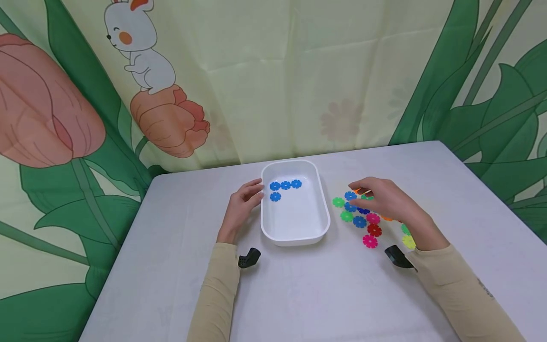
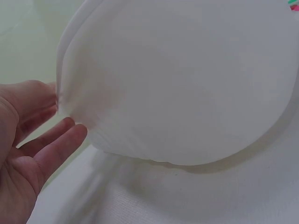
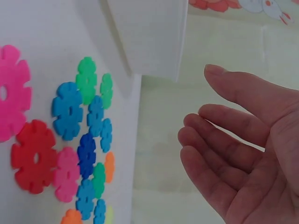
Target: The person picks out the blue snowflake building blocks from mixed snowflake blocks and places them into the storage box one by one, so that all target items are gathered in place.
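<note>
White tray (image 1: 296, 216), long axis running away from me, sits on the surface (image 1: 316, 294) just right of my left grip (image 1: 241, 209), fingers loosely touching its wall. Blue discs (image 1: 285, 185) lie flat inside. Right-sleeve marking (image 1: 485, 288) too small to read. My right grip (image 1: 386, 199), relaxed, empty, hovers over multicolored discs (image 1: 360, 222).

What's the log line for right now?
left hand: touching white tray | right hand: empty, above multicoloured discs | in tray: four blue discs

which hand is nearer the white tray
Left. The left hand touches the left side of the white tray; the right hand is to its right, over coloured discs.
</note>
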`<state>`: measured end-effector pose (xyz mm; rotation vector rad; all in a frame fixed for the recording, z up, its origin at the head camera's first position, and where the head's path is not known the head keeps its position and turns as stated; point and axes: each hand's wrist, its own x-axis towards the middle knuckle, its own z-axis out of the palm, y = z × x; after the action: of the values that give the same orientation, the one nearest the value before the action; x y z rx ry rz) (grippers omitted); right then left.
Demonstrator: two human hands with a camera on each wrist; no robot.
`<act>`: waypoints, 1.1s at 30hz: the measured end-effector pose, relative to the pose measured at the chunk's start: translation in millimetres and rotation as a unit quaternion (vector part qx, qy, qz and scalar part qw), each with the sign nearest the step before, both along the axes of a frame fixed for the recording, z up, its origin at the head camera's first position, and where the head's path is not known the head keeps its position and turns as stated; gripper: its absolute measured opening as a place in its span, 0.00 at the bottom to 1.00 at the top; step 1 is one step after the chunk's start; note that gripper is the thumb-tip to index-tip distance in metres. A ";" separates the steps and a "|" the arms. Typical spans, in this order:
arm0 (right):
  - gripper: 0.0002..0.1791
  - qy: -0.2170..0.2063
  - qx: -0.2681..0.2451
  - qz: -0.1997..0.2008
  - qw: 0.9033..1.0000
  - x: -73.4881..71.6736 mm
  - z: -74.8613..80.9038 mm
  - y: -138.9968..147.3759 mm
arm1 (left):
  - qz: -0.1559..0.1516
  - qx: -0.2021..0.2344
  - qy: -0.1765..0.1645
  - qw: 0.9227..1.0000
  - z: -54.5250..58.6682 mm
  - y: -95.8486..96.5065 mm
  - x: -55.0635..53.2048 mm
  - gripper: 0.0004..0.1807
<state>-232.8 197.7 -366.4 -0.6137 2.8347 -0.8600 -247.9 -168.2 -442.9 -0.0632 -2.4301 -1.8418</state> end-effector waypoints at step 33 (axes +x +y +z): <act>0.31 -0.037 0.032 -0.022 0.999 15.3 -47.0 10.8 | -0.005 0.008 0.013 1.000 -0.3 -0.4 -0.8 0.17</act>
<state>-217.5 208.6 -413.4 -0.5024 2.8072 -0.7795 -248.7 -168.6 -443.2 -0.0963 -2.4024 -1.8514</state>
